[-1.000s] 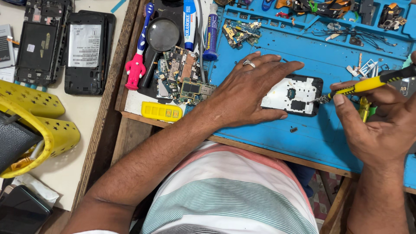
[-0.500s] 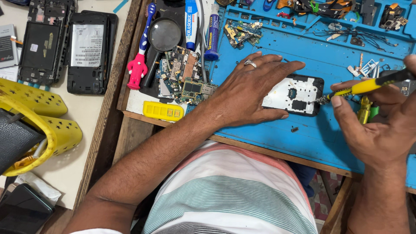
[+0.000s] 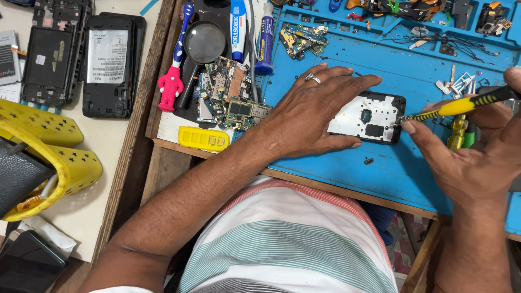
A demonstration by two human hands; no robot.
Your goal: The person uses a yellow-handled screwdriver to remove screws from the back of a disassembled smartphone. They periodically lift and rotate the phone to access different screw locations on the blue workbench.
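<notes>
An opened phone (image 3: pixel 374 116) with its white inner frame showing lies on a blue work mat (image 3: pixel 401 65). My left hand (image 3: pixel 312 114), a ring on one finger, presses flat on the phone's left part and holds it down. My right hand (image 3: pixel 469 157) grips a yellow-and-black screwdriver (image 3: pixel 461 106); its metal tip touches the phone's right edge. A second yellow-and-green tool (image 3: pixel 460 133) lies under my right hand.
Circuit boards (image 3: pixel 228 95), a magnifying glass (image 3: pixel 203 43), a pink toothbrush (image 3: pixel 175 70), tubes and a yellow block (image 3: pixel 203 138) crowd the mat's left side. Two opened phones (image 3: pixel 81 59) lie on the left table beside a yellow basket (image 3: pixel 49 157). Small parts sit along the mat's far edge.
Both hands stay on the phone and screwdriver; the view has shifted only slightly.
</notes>
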